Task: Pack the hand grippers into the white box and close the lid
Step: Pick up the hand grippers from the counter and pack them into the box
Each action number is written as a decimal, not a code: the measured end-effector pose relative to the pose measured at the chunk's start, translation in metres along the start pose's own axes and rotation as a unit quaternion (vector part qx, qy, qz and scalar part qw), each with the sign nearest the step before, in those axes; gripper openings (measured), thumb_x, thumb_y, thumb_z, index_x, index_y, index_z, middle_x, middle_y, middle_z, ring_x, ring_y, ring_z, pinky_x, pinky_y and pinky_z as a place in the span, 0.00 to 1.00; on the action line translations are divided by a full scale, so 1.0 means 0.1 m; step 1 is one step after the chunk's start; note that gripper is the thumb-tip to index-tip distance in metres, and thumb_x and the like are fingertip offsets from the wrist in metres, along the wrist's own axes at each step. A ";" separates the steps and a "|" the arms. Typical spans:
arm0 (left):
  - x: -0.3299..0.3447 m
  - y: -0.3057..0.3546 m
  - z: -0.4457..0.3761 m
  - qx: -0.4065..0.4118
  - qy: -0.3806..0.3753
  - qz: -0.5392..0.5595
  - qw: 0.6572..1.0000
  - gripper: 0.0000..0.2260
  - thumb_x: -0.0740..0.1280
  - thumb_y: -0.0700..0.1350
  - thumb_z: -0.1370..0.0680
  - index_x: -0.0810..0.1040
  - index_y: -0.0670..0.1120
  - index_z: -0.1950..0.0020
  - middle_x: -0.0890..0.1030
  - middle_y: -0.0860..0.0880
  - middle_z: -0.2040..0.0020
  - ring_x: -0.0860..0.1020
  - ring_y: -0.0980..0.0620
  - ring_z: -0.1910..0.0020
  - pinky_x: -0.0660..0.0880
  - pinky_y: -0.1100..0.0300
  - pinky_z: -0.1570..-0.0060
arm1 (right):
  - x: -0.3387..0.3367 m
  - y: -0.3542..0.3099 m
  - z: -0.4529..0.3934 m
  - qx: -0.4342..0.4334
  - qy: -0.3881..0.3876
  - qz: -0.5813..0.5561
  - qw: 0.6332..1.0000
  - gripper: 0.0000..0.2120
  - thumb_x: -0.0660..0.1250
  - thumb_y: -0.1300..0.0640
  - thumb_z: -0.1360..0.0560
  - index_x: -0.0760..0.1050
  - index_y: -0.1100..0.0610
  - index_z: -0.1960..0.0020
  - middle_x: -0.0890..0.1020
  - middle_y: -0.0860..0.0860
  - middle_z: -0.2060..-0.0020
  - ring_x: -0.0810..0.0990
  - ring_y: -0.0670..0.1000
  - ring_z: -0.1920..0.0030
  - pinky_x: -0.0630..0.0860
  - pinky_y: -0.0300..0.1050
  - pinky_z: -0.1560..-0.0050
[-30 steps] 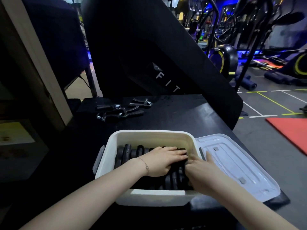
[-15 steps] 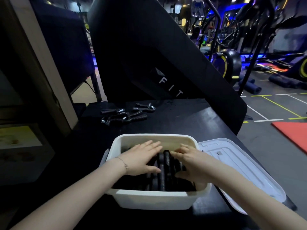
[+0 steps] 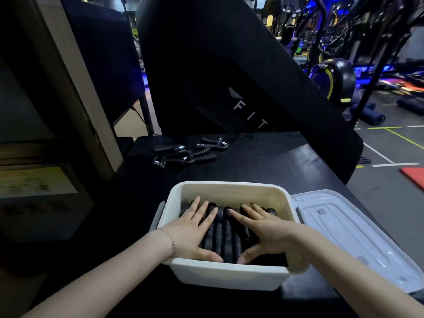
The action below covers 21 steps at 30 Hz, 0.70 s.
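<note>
Hand grippers point(image 3: 226, 235) — black-handled and laid in a tight row — fill the white box point(image 3: 226, 273) that sits at the near edge of a dark surface point(image 3: 275, 166) on a gym floor. A person's left hand point(image 3: 197, 232) and right hand point(image 3: 261, 230) lie flat on top of the row, palms down, fingers point(image 3: 207, 211) spread and pointing away from the body, thumbs angled toward each other near the box's front wall; neither hand pinches or lifts anything. Judging by the flat palms, the step in hand looks like pressing and levelling the packed load so it sits below the rim. Just to the right of the box, touching its side, the translucent white lid point(image 3: 353, 235) lies open and flat, inner face up. Farther back on the surface, well apart from the box, a small cluster of loose grippers point(image 3: 185, 153) waits unpacked — metal springs catching the light. Behind them leans a black panel point(image 3: 229, 76) with pale lettering, and beyond it exercise machines stand under blue light. The next move probably calls for reaching across to the far cluster and bringing those last pieces in, finding gaps in an already crowded row; only then can the lid go on, and it will seat only if nothing stands proud of the rim.
</note>
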<state>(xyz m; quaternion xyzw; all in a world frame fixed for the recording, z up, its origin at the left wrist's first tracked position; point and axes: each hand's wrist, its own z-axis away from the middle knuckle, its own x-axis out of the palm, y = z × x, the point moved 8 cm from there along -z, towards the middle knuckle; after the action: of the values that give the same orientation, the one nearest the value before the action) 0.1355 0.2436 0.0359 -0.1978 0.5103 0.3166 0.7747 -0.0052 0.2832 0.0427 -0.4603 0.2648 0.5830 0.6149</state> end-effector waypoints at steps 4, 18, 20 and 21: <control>0.03 0.01 0.01 -0.007 0.008 0.017 1.000 0.53 0.50 0.77 0.38 0.32 0.49 0.25 0.32 0.45 0.25 0.23 0.48 0.32 0.34 0.52 0.29 | 0.00 -0.01 0.01 -0.007 0.027 0.034 0.999 0.52 0.65 0.28 0.37 0.34 0.37 0.27 0.39 0.51 0.23 0.34 0.53 0.25 0.39 0.53 0.25; -0.03 0.01 0.06 -0.047 0.032 0.049 0.997 0.50 0.58 0.75 0.33 0.34 0.53 0.25 0.37 0.48 0.22 0.28 0.50 0.27 0.39 0.46 0.26 | -0.27 -0.04 -0.15 -0.070 0.044 0.061 0.995 0.51 0.67 0.28 0.39 0.47 0.42 0.24 0.55 0.45 0.24 0.53 0.46 0.24 0.49 0.43 0.27; -0.02 -0.02 0.06 -0.057 0.036 0.050 0.996 0.51 0.58 0.76 0.35 0.34 0.55 0.25 0.37 0.49 0.22 0.28 0.51 0.27 0.36 0.43 0.27 | -0.33 -0.04 -0.19 -0.076 0.059 0.078 0.992 0.49 0.65 0.27 0.39 0.50 0.43 0.24 0.60 0.44 0.25 0.56 0.45 0.26 0.53 0.43 0.28; -0.02 -0.03 0.06 -0.062 0.039 0.050 0.996 0.51 0.58 0.76 0.35 0.33 0.55 0.25 0.37 0.49 0.23 0.28 0.51 0.27 0.35 0.43 0.27 | -0.36 -0.05 -0.22 -0.079 0.067 0.085 0.991 0.48 0.64 0.26 0.38 0.51 0.43 0.24 0.63 0.44 0.26 0.58 0.45 0.26 0.54 0.44 0.29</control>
<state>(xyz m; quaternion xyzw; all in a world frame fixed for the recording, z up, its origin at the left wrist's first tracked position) 0.1409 0.2441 0.0403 -0.2314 0.5285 0.3779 0.7241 -0.0028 0.2474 0.0657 -0.5211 0.2971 0.6201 0.5055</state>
